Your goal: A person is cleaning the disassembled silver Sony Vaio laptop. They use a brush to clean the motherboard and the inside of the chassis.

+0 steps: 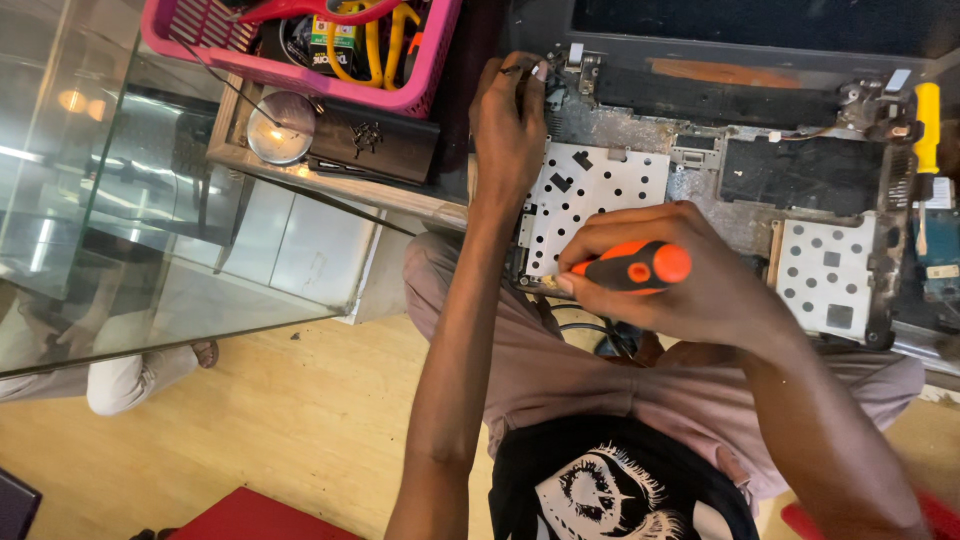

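An opened laptop chassis (700, 170) lies across my lap with its bare metal frame and perforated plates showing. My right hand (680, 275) is closed around an orange and black screwdriver (630, 268), whose tip points left at the chassis's near left edge. My left hand (510, 120) rests on the chassis's far left corner by the hinge, fingers curled, pinching something small and dark that I cannot make out.
A pink basket (300, 70) of tools and cables stands on a wooden ledge at the back left, beside a round metal tin (281, 127) and a black box (385, 140). A glass counter (120, 180) fills the left. A yellow-handled screwdriver (928, 120) lies at the right edge.
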